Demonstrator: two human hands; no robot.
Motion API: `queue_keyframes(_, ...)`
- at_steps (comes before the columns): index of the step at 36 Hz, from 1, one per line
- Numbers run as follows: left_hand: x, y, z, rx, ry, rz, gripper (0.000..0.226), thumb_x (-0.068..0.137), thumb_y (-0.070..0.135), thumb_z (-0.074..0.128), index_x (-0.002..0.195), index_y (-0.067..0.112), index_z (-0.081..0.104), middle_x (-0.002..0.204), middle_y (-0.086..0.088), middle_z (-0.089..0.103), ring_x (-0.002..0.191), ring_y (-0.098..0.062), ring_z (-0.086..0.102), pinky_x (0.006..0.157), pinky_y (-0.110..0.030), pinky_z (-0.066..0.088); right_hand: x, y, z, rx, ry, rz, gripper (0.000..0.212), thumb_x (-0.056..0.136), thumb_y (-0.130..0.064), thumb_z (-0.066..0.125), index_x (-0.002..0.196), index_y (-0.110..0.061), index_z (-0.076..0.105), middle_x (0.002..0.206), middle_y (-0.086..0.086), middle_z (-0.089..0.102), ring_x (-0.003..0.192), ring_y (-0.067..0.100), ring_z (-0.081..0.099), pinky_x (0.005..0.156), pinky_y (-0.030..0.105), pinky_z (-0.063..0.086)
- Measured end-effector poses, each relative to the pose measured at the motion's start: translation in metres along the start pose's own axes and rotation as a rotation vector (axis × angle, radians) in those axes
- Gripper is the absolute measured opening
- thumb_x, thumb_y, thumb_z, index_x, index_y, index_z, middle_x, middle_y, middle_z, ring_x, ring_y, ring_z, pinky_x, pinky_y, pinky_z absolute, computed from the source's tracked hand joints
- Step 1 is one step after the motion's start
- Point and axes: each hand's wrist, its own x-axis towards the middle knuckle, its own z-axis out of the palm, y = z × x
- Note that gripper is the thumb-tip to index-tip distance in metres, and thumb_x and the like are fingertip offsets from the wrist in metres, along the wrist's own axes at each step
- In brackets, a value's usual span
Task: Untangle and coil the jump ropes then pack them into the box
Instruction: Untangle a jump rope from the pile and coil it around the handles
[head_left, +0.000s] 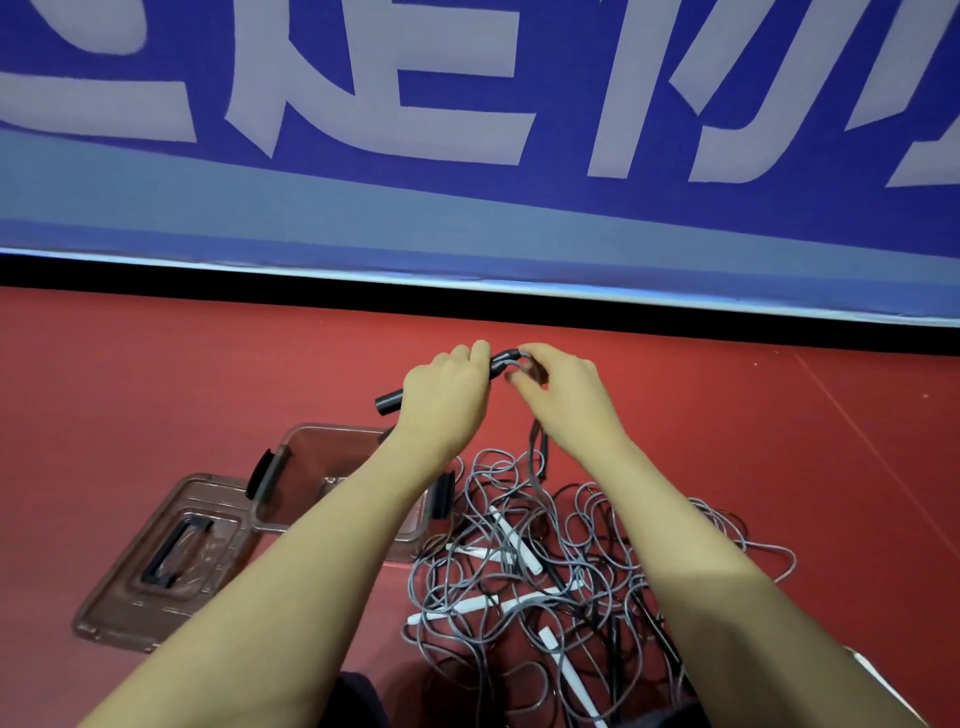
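A tangled heap of grey jump ropes (550, 561) with white and black handles lies on the red floor in front of me. My left hand (447, 400) grips a black rope handle (389, 402), held up above the floor. My right hand (561, 389) pinches the grey cord (514, 358) where it leaves that handle. The cord hangs down from my right hand into the heap. A clear brown box (291, 467) with black latches stands open to the left of the heap, partly hidden by my left forearm.
The box's lid (156, 561) lies flat on the floor left of the box. A blue banner with large pale characters (467, 156) runs along the wall behind, above a black strip. Red floor extends to the right.
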Motion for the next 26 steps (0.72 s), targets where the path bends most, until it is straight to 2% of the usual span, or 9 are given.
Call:
queue_keyframes(2,-0.001,0.001,-0.001,-0.032,0.012,-0.007,0.013,0.099,0.019,0.036,0.108,0.012,0.043,0.101,-0.004,0.057,0.088,-0.029,0.057,0.055,-0.033,0.027,0.000,0.000,-0.001,0.076,0.040,-0.015,0.022,0.093,-0.018,0.049,0.103,-0.022,0.068,0.084,-0.002,0.069,0.088,0.027,0.063,0.079,0.034,0.048)
queue_keyframes(6,-0.003,0.001,-0.003,-0.155,-0.006,-0.058,0.015,0.097,0.023,0.040,0.105,0.011,0.043,0.100,-0.007,0.058,0.087,-0.032,0.057,0.059,-0.033,0.031,0.001,-0.004,-0.007,0.300,-0.037,-0.057,0.025,0.093,-0.003,0.047,0.097,-0.012,0.070,0.081,-0.001,0.069,0.080,0.012,0.064,0.078,0.023,0.046)
queue_keyframes(8,-0.003,0.000,-0.003,-0.212,-0.014,-0.074,0.016,0.095,0.023,0.042,0.103,0.010,0.045,0.101,-0.009,0.058,0.090,-0.033,0.055,0.062,-0.034,0.033,0.000,-0.005,-0.009,0.394,-0.068,-0.072,0.027,0.092,0.000,0.047,0.098,-0.012,0.071,0.081,-0.001,0.069,0.077,0.006,0.064,0.082,0.022,0.048)
queue_keyframes(11,-0.002,-0.002,-0.006,-0.219,0.002,-0.043,0.016,0.094,0.022,0.043,0.101,0.008,0.046,0.104,-0.011,0.057,0.097,-0.031,0.051,0.064,-0.034,0.031,-0.001,-0.007,-0.015,0.473,-0.118,-0.088,0.027,0.092,0.003,0.048,0.103,-0.009,0.070,0.085,-0.002,0.069,0.075,-0.006,0.062,0.082,0.011,0.046)
queue_keyframes(13,-0.002,-0.003,-0.006,-0.230,0.006,-0.032,0.016,0.096,0.021,0.042,0.104,0.008,0.045,0.105,-0.011,0.056,0.096,-0.032,0.052,0.064,-0.034,0.031,-0.001,-0.010,-0.020,0.481,-0.160,-0.086,0.027,0.093,0.003,0.048,0.111,-0.006,0.067,0.092,0.000,0.068,0.081,-0.001,0.063,0.082,0.006,0.044)
queue_keyframes(17,-0.001,-0.003,-0.006,-0.138,0.022,-0.051,0.015,0.099,0.018,0.037,0.111,0.010,0.041,0.103,-0.008,0.058,0.086,-0.035,0.059,0.058,-0.034,0.030,-0.001,-0.009,-0.023,0.391,-0.183,-0.121,0.029,0.095,-0.002,0.048,0.117,-0.012,0.063,0.094,0.000,0.069,0.085,0.013,0.066,0.085,0.019,0.047)
queue_keyframes(22,0.000,0.000,-0.010,-0.060,0.047,-0.043,0.017,0.098,0.011,0.038,0.113,0.007,0.044,0.098,-0.009,0.058,0.084,-0.034,0.061,0.045,-0.030,0.014,-0.001,-0.012,-0.018,0.609,-0.063,-0.022,0.008,0.088,-0.010,0.064,0.089,-0.018,0.064,0.079,0.008,0.070,0.064,0.023,0.066,0.074,0.033,0.052)
queue_keyframes(24,-0.001,0.001,-0.012,-0.068,0.049,-0.053,0.015,0.096,0.011,0.040,0.110,0.007,0.045,0.096,-0.009,0.059,0.083,-0.034,0.061,0.045,-0.029,0.011,0.000,-0.013,-0.018,0.623,-0.014,-0.022,0.009,0.088,-0.009,0.063,0.084,-0.017,0.065,0.071,0.006,0.067,0.056,0.019,0.061,0.066,0.032,0.048)
queue_keyframes(26,0.000,0.001,-0.012,-0.054,0.027,-0.064,0.014,0.097,0.014,0.038,0.109,0.009,0.042,0.099,-0.007,0.059,0.086,-0.032,0.060,0.048,-0.031,0.019,0.000,-0.013,-0.019,0.569,-0.012,-0.067,0.013,0.092,-0.011,0.058,0.085,-0.016,0.068,0.066,0.000,0.064,0.052,0.013,0.056,0.059,0.025,0.045)
